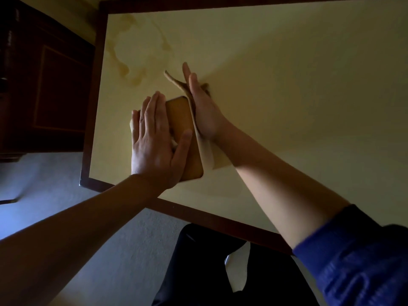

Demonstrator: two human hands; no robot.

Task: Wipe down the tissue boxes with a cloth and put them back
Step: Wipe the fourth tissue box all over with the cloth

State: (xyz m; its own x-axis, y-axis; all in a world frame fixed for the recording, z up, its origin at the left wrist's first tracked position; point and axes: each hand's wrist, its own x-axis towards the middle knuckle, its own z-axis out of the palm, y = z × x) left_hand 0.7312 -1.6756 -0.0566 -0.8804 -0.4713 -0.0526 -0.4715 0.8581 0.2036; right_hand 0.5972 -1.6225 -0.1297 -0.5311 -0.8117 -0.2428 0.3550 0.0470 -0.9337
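One tissue box [180, 117] with a tan wooden lid stands on the cream table [287, 85], near its left front corner. My left hand [154, 142] lies flat on the lid with straight fingers, covering the slot where a bit of white tissue shows. My right hand [202, 107] is held flat against the box's right side, fingers straight. It presses a brown cloth [176, 81] to that side. The cloth's loose end sticks out past the fingertips. The box's pale right wall [208, 155] shows below the wrist.
The table has a dark wooden rim [89, 120] and a faint ring-shaped stain [132, 71] beyond the box. A dark wooden cabinet [50, 89] stands to the left. Grey floor and my dark trousers [220, 272] lie below the near edge.
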